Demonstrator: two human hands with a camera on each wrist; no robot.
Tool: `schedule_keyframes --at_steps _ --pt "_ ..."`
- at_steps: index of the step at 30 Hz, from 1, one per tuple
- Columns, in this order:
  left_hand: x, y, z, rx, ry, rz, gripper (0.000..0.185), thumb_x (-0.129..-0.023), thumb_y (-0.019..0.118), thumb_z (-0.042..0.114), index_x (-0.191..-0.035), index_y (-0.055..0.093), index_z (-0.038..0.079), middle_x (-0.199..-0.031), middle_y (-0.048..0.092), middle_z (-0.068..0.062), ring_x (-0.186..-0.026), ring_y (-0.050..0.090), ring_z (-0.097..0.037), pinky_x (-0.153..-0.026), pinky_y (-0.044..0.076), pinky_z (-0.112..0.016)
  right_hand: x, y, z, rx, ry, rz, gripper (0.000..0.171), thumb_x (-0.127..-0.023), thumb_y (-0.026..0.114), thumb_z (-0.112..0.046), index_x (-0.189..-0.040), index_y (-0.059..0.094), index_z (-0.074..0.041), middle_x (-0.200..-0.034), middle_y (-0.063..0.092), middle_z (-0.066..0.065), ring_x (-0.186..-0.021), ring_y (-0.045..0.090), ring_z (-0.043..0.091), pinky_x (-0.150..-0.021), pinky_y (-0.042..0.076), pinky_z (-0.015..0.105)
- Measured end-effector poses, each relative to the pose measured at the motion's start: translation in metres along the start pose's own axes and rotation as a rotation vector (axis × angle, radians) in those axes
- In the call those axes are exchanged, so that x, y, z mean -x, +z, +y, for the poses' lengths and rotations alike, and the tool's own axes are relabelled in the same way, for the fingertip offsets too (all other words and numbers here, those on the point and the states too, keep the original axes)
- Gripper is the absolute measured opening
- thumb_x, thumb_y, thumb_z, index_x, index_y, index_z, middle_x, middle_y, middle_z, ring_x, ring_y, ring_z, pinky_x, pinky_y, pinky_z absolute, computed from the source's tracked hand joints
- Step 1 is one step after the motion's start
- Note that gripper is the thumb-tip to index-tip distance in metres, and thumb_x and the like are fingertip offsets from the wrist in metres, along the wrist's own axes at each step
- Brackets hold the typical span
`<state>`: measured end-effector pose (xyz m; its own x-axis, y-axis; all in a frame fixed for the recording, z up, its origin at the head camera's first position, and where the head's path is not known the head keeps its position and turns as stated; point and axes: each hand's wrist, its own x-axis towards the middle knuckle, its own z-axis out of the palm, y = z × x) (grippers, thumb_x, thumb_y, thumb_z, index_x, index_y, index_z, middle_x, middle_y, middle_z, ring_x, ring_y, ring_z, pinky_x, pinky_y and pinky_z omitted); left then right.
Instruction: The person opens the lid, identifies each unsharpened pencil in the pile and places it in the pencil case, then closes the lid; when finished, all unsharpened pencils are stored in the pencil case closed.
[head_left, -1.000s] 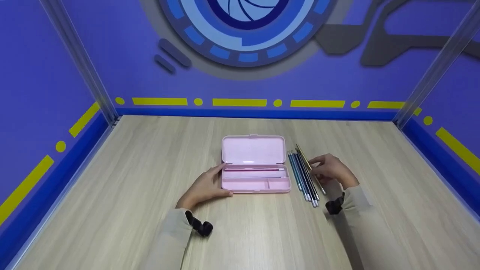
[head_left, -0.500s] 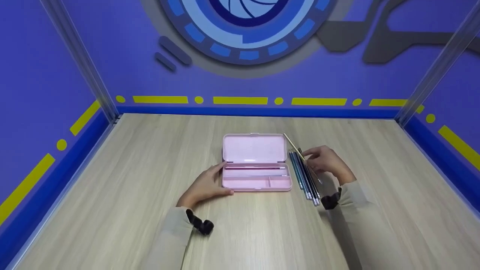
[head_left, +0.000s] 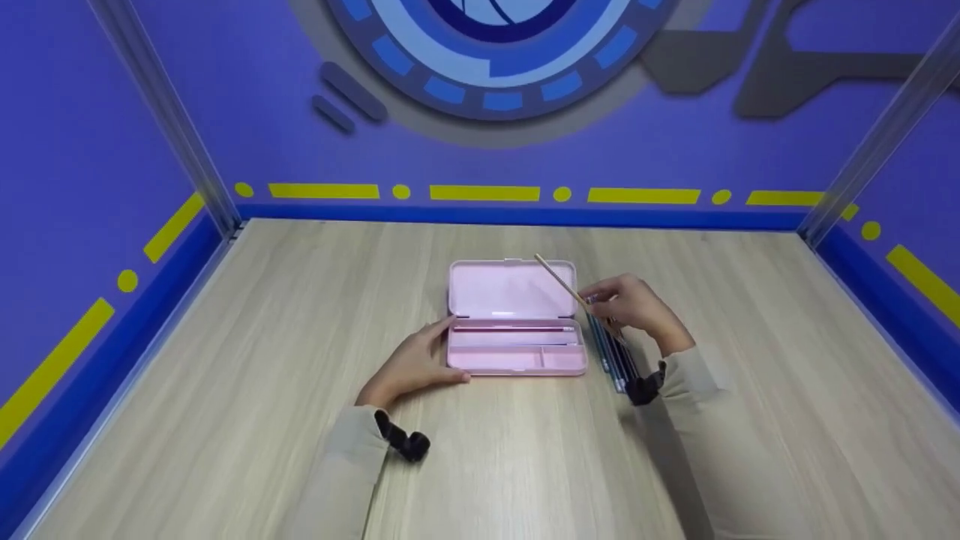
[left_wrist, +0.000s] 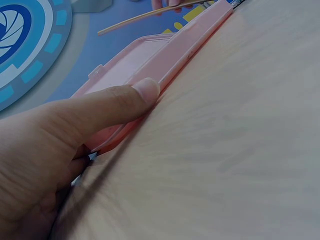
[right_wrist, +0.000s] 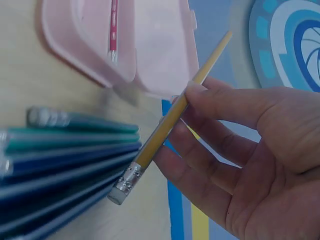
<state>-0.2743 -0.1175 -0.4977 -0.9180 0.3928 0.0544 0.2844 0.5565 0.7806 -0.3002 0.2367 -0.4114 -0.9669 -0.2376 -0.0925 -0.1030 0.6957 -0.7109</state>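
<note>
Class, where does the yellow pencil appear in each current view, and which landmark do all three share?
Head: yellow pencil right of centre, held by the right hand.
Left wrist: yellow pencil near the top edge, left of centre.
Right wrist: yellow pencil diagonally across the middle.
Shared landmark: the open pink case.

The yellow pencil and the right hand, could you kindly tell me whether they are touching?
Touching: the right wrist view shows the right hand pinching the yellow pencil between thumb and fingers.
</note>
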Motion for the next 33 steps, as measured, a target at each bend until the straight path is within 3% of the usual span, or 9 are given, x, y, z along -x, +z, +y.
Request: schedule_keyframes --at_steps 8,18,24,33 --pt "-0.006 -0.002 0.005 0.018 -0.006 0.001 0.104 -0.063 0.089 0.039 -0.150 0.035 0.017 -0.151 0.038 -0.016 -0.142 0.032 -0.031 -0.119 0.024 -0.046 -0.007 0.002 -0.018 0.060 -0.152 -0.011 0.025 -0.087 0.062 0.002 -0.111 0.072 -0.001 -0.084 0.069 0.015 -0.061 0.056 0.016 -0.052 0.048 0.022" --pt "-0.001 -0.001 0.002 0.017 -0.005 -0.003 0.104 -0.063 0.088 0.041 -0.150 0.035 0.017 -0.152 0.037 -0.016 -0.142 0.031 -0.032 -0.119 0.024 -0.048 -0.015 0.019 -0.041 0.136 -0.269 -0.098 0.024 -0.086 0.065 0.003 -0.105 0.075 -0.006 -0.092 0.073 0.012 -0.070 0.058 0.016 -0.061 0.052 0.021" --pt "0.003 0.000 0.000 0.015 -0.003 0.001 0.104 -0.063 0.088 0.041 -0.150 0.036 0.016 -0.151 0.038 -0.016 -0.142 0.032 -0.033 -0.118 0.024 -0.049 -0.020 0.036 -0.051 0.198 -0.295 -0.153 0.025 -0.085 0.064 0.005 -0.104 0.076 -0.007 -0.092 0.074 0.010 -0.071 0.056 0.015 -0.059 0.049 0.019" --pt "0.000 0.000 0.001 0.001 -0.010 0.003 0.104 -0.063 0.088 0.043 -0.150 0.036 0.019 -0.151 0.039 -0.015 -0.141 0.033 -0.032 -0.118 0.025 -0.047 -0.025 0.048 -0.054 0.261 -0.298 -0.143 0.025 -0.085 0.066 0.004 -0.103 0.077 -0.011 -0.095 0.075 0.007 -0.073 0.060 0.014 -0.068 0.057 0.025"
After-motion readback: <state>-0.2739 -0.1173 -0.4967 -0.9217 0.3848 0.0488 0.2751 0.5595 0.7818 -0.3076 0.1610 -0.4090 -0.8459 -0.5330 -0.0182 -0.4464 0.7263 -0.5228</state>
